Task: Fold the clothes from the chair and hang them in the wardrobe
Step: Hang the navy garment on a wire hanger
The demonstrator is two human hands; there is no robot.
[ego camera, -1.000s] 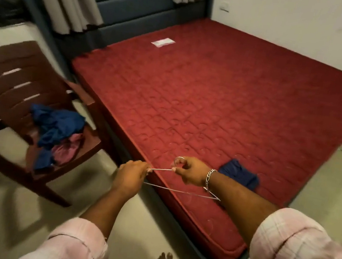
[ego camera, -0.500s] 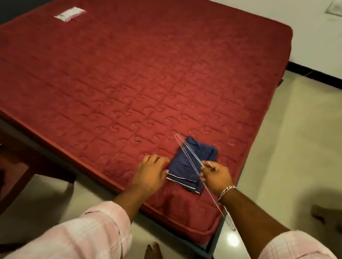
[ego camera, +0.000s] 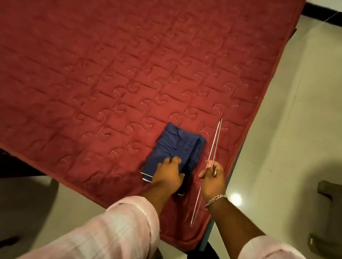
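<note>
I have the folded blue garment flat on the red mattress, near its front right corner, so it keeps its folds while I ready the hanger. My left hand lies on the garment's near end, fingers spread and mostly straight, pressing it down, not pinching. My right hand sits just right of the garment, fingers curled round the thin wire hanger, gripping it mid-length. The hanger runs lengthwise alongside the garment (seen nearly edge-on, so the hook isn't clear). I judge threading the garment over the hanger bar comes next. Both forearms reach forward, pink sleeves rolled. Wardrobe is not in view.
</note>
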